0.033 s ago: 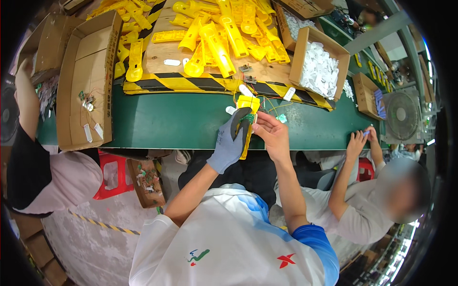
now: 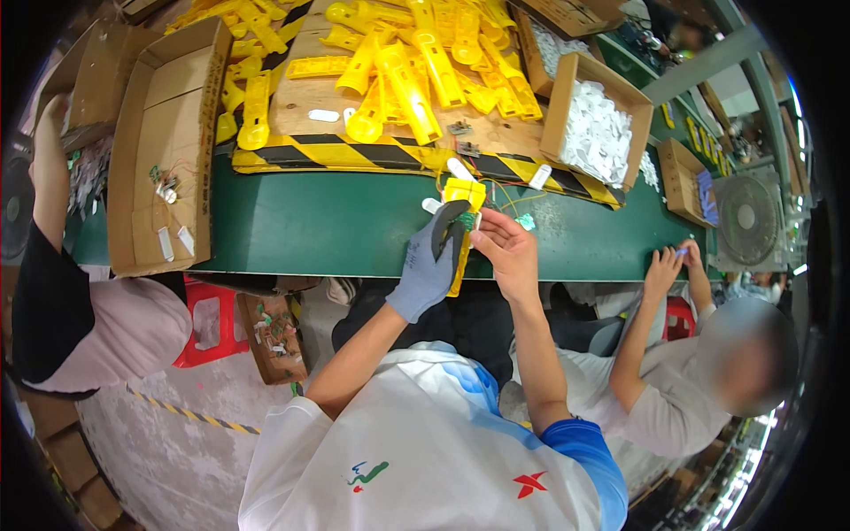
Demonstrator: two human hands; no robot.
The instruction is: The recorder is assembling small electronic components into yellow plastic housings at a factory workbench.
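Note:
My left hand (image 2: 428, 265), in a grey-blue glove with dark fingertips, grips a yellow plastic housing (image 2: 462, 191) upright at the table's near edge. A green circuit board (image 2: 467, 221) sits in the housing's open side, partly covered by the gloved fingers. My bare right hand (image 2: 511, 257) has its thumb and fingertips closed at the board's right edge, beside a small white part; exactly what they pinch is hidden. Thin wires run from the housing toward a small pale-green board (image 2: 526, 221) on the table. White oval pieces (image 2: 458, 169) lie just beyond the housing.
Yellow housings (image 2: 403, 84) are heaped on a wooden board with a striped edge. A box of white pieces (image 2: 598, 128) stands right, a cardboard box (image 2: 133, 203) with wired parts left. Co-workers sit on both sides; one co-worker's hands (image 2: 670, 265) hold a small purple piece.

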